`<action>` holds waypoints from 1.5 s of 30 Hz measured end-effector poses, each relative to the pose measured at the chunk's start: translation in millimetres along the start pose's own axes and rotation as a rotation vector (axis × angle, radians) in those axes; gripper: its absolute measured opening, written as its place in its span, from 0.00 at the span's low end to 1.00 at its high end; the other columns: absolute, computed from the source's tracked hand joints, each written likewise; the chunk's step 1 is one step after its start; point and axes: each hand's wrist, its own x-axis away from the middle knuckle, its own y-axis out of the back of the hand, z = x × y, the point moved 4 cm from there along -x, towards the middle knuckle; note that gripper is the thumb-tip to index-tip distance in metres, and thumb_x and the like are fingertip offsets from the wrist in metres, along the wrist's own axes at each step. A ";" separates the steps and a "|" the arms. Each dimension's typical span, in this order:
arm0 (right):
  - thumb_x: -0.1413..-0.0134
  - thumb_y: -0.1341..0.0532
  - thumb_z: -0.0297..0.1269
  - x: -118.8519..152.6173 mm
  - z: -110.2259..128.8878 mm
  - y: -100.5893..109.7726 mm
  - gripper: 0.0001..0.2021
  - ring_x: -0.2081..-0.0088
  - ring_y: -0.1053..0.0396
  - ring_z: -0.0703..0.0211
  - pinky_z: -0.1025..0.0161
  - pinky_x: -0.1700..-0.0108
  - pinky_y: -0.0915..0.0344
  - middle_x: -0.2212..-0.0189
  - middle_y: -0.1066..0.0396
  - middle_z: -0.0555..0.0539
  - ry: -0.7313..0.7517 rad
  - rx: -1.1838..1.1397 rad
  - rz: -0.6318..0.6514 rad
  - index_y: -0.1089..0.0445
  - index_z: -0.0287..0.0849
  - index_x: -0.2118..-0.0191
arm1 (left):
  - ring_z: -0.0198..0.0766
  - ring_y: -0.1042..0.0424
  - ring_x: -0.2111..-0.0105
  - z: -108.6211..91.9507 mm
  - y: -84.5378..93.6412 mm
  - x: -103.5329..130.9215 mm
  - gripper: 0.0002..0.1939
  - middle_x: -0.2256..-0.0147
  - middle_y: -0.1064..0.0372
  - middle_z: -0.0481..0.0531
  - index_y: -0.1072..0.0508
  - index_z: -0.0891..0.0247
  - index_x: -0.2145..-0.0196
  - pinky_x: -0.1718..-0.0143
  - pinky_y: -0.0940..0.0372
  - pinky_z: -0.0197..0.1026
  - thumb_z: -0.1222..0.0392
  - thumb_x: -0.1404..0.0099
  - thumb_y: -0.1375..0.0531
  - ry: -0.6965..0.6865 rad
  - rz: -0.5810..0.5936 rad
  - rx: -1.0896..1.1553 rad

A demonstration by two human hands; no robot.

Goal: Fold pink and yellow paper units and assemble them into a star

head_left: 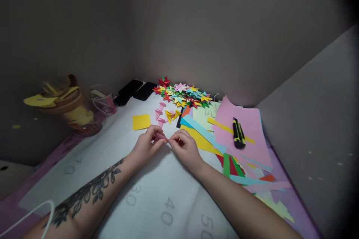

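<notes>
1. Just below the centre of the frame, a small pink folded paper (160, 137) lies between both hands, its long axis running left to right and dipping slightly rightward.
2. Left hand (146, 142): its grip pinches the paper between thumb and fingers, covering much of it, so this hand is the nearer.
3. Right hand (187, 148): its fingertips close on the paper's narrow right end; how firmly, I cannot tell.
4. Beyond the fingers, toward the upper centre, sit pink folded pieces (158, 113) and yellow folded pieces (172, 116), with a yellow square (141, 122) just left of them.
5. Farther up is a pile of paper stars (181, 89); right of centre, a black-and-yellow cutter (238, 134) rests over a pink sheet (254, 119), with no brand legible.
6. Across the white covering (112, 138), grey numerals read "10" at lower left, "30" and "40" at bottom centre, and "50" at the bottom edge, partly cut off.
</notes>
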 end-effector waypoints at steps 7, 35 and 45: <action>0.51 0.43 0.26 -0.8 4.5 -4.6 0.07 0.71 0.38 0.62 0.65 0.69 0.41 0.74 0.36 0.51 0.026 0.005 0.052 0.35 0.43 0.76 | 0.33 0.31 0.71 -3.3 -4.0 0.6 0.12 0.69 0.31 0.48 0.41 0.60 0.57 0.68 0.37 0.37 0.61 0.38 0.44 -0.002 0.092 0.013; 0.61 0.31 0.42 4.4 -29.5 -22.4 0.13 0.83 0.50 0.70 0.70 0.81 0.55 0.86 0.41 0.56 -0.558 -0.676 0.007 0.33 0.40 0.77 | 0.30 0.41 0.78 -8.1 -13.2 -2.2 0.12 0.78 0.38 0.45 0.31 0.66 0.74 0.77 0.46 0.32 0.54 0.40 0.44 0.245 0.139 0.190; 0.63 0.31 0.39 -5.5 -30.5 -3.0 0.13 0.84 0.53 0.72 0.70 0.83 0.58 0.84 0.44 0.58 -0.575 -0.852 -0.149 0.36 0.40 0.78 | 0.30 0.42 0.79 0.9 -12.3 -2.9 0.11 0.79 0.40 0.44 0.33 0.65 0.74 0.77 0.47 0.32 0.54 0.40 0.45 0.253 0.125 0.164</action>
